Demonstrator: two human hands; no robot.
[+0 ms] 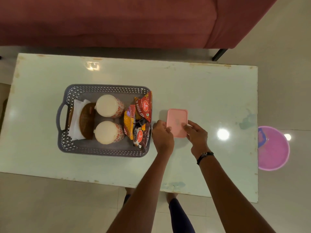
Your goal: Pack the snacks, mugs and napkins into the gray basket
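Your left hand [162,132] and right hand [196,132] grip the pink box [177,122] beside the packed gray basket [104,149]

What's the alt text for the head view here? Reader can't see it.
Both hands, left hand and right hand, touch the sides of a pink lidded container on a white table, just right of a gray basket. The basket holds two mugs, snack packets and napkins in a brown holder.
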